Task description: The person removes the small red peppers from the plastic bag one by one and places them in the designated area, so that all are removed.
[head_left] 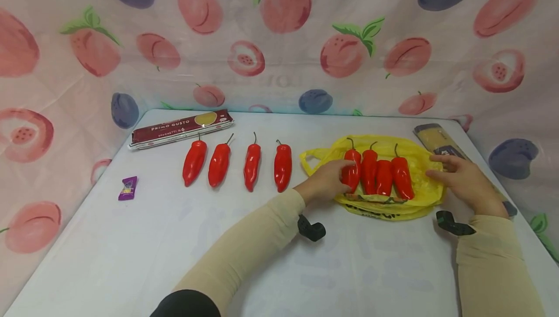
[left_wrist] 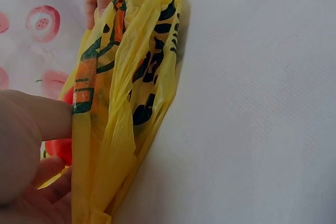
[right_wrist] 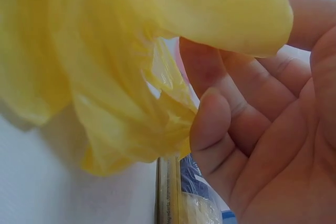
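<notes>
A yellow plastic bag point(head_left: 421, 176) lies spread on the right part of the table, with several red peppers point(head_left: 385, 177) side by side in its opening. My left hand point(head_left: 325, 181) reaches over the bag's left edge and grips the leftmost red pepper point(head_left: 355, 158); in the left wrist view the bag's printed rim point(left_wrist: 86, 77) partly hides the fingers. At the bag's right side, my right hand point(head_left: 473, 183) holds the yellow plastic between thumb and fingers. The right wrist view shows the fingers point(right_wrist: 210, 119) curled loosely against the bag's edge point(right_wrist: 173, 114).
Several more red peppers point(head_left: 282, 166) lie in a row left of the bag. A dark red spaghetti pack point(head_left: 181, 130) lies at the back left, with a small purple wrapped sweet point(head_left: 128, 189) nearer. Another pasta pack point(head_left: 436, 138) lies at the right, partly behind my right hand.
</notes>
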A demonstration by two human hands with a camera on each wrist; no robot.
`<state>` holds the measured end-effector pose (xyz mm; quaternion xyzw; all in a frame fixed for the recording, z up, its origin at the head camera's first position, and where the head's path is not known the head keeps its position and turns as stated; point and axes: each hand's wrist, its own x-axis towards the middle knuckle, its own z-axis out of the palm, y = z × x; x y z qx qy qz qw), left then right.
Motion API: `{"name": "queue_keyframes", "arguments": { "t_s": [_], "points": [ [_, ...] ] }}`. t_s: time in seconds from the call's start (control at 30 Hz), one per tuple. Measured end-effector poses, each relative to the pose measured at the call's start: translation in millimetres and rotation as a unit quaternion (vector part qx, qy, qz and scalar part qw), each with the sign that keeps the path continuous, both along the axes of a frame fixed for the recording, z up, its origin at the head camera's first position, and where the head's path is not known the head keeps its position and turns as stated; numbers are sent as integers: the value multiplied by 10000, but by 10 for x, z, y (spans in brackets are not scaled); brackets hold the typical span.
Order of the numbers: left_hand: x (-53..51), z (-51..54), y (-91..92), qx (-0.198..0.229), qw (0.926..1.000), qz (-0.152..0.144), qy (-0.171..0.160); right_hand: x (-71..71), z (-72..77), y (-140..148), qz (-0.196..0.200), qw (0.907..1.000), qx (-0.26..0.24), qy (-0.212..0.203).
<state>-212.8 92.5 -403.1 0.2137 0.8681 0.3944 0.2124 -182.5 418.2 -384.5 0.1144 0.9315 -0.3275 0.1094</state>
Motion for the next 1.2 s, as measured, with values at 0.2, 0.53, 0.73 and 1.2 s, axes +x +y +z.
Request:
{"name": "queue_keyframes", "arguments": {
  "t_s": [0.2,0.53,0.73,1.2],
  "points": [
    [-40,0,30,-122,9997,-151,175,1,0,-13,26,10000,-39,-2],
    [-93,49,69,-280,9986,-447,104,-7,-19,-3,17,10000,-61,47],
    [-114,49,128,-452,9965,-674,210,-7,-41,5,-6,9999,-147,50],
    [-117,-9,161,-382,9980,-489,147,-2,-36,-2,8,9999,-162,13]
  ]
}}
